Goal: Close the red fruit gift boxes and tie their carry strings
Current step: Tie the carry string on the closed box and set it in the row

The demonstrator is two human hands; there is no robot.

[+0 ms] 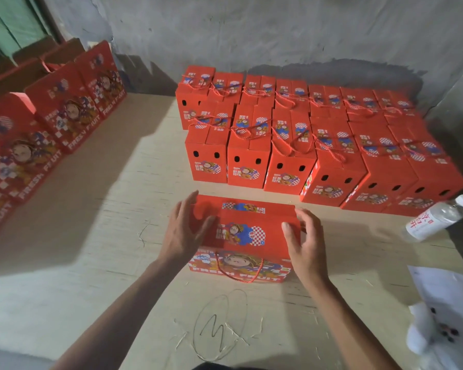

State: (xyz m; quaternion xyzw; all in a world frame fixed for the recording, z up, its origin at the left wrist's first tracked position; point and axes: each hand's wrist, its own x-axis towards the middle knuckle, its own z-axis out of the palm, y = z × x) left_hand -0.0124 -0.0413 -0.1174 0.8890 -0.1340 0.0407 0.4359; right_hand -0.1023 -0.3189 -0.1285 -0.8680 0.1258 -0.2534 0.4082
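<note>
Box: the red printed cardboard fruit gift box [247, 231] sits before you on the pale wooden table [118, 209], top flaps down.
Left hand [183, 233]: your fingers lie spread, flat on its left end.
Right hand [304, 239]: your fingers are relaxed, touching its right end.
String: the red twisted carry string [238, 273] hangs loose down the front.

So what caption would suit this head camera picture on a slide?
Both hands, left hand and right hand, press flaps shut on a red gift box, finished boxes stacked behind.

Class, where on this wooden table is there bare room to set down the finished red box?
Bare tabletop lies between the open boxes and the closed stack, also left of the left hand. Crowded: stack and plastic bottle on the right.
</note>
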